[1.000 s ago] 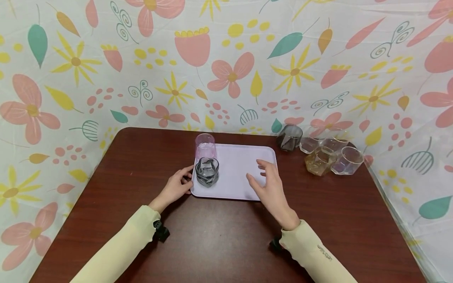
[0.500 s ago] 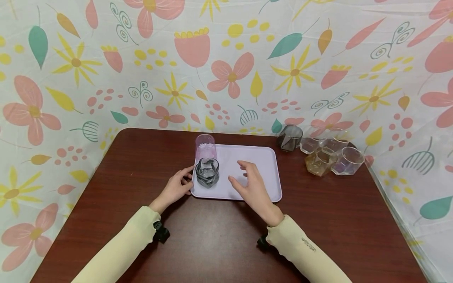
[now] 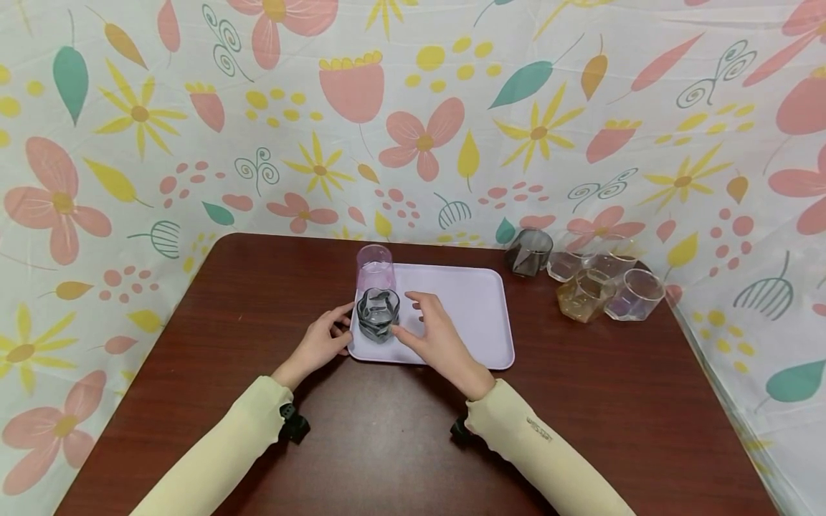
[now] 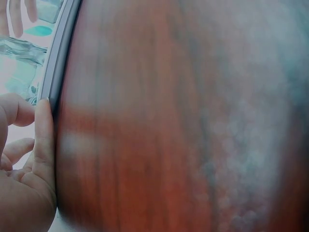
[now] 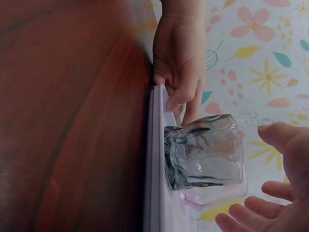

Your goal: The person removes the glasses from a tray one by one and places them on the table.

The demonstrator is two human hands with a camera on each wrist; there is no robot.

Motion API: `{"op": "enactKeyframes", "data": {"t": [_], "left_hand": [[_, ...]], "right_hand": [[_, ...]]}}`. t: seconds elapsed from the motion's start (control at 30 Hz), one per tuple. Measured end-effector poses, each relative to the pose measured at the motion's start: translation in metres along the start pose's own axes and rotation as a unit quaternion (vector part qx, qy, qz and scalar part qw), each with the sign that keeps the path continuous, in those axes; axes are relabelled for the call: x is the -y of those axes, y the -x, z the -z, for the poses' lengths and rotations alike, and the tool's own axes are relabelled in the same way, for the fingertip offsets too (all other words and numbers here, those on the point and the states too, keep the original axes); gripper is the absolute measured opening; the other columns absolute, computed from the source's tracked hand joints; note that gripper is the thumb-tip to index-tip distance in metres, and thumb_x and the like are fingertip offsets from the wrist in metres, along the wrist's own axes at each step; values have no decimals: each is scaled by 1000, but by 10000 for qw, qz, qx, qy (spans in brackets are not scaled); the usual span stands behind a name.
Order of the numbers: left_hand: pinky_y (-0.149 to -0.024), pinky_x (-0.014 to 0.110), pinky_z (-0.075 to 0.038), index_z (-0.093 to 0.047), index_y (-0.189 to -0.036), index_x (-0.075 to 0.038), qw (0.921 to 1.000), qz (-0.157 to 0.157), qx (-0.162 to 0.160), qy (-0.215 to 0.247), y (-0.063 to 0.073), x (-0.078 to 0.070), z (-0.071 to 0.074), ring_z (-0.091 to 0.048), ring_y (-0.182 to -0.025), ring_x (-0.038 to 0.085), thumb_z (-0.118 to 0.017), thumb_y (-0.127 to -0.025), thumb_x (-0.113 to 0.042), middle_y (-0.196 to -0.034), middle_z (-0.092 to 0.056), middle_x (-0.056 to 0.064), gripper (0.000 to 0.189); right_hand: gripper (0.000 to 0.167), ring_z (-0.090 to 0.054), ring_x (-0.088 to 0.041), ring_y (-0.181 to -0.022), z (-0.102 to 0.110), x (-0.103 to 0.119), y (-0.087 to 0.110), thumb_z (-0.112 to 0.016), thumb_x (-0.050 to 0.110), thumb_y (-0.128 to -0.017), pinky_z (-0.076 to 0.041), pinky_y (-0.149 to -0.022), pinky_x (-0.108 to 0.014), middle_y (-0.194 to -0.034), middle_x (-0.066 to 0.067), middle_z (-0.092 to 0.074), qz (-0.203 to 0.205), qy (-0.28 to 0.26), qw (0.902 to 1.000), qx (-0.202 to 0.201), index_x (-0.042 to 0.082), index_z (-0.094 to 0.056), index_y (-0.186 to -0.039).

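A pale lilac tray (image 3: 461, 315) lies on the table. On its left end, a smoky grey glass (image 3: 378, 315) with a wavy rim stands upright in front of a pink clear glass (image 3: 375, 266). My left hand (image 3: 320, 335) grips the tray's left edge, with fingertips at the rim. Just right of the grey glass, my right hand (image 3: 439, 342) hovers over the tray, thumb and fingers spread apart. In the right wrist view, a small gap shows between that hand (image 5: 285, 188) and the grey glass (image 5: 205, 154).
At the table's back right stand a dark grey glass (image 3: 528, 252), an amber glass (image 3: 582, 299), an iridescent clear glass (image 3: 634, 295) and more clear glasses (image 3: 568, 266). A flower-patterned cloth (image 3: 419, 72) hangs behind the brown table (image 3: 387, 444).
My right hand has moved left across the tray, from its right side to beside the grey glass. The left hand has stayed at the tray's edge.
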State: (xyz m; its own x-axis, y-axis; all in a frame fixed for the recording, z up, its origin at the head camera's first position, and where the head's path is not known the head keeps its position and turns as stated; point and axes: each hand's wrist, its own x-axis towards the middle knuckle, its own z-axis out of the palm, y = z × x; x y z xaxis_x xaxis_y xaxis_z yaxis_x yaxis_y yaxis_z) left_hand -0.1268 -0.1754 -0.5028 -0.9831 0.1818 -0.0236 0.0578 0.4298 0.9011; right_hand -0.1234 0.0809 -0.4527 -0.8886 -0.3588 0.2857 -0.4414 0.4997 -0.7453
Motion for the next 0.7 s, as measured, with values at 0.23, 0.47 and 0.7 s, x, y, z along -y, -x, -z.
{"op": "enactKeyframes", "data": {"t": [0.23, 0.47, 0.7], "left_hand": [[-58, 30, -65, -53, -150, -1, 10000, 25, 10, -68, -1, 0, 1, -61, -76, 16, -59, -88, 6, -113, -61, 22, 62], [-58, 29, -64, -53, -149, 0, 10000, 13, -23, -25, 0, 1, 0, -62, -76, 16, -59, -87, 7, -112, -61, 22, 63], [-58, 29, -64, -52, -150, -1, 10000, 57, -9, -8, 0, 1, 0, -62, -77, 16, -59, -88, 6, -113, -61, 22, 63]], "right_hand": [[74, -55, -41, -127, -3, 1, -14, -81, 25, -91, -54, -104, -49, -143, -29, -50, -157, 68, 9979, 631, -3, -45, -149], [81, -56, -39, -127, -7, -1, -24, -83, 27, -90, -53, -108, -49, -147, -24, -48, -205, 121, 9949, 976, -1, -41, -153], [85, -56, -37, -129, -11, -3, -29, -82, 29, -91, -49, -112, -50, -149, -24, -47, -379, 123, 9923, 1171, 0, -36, -156]]}}
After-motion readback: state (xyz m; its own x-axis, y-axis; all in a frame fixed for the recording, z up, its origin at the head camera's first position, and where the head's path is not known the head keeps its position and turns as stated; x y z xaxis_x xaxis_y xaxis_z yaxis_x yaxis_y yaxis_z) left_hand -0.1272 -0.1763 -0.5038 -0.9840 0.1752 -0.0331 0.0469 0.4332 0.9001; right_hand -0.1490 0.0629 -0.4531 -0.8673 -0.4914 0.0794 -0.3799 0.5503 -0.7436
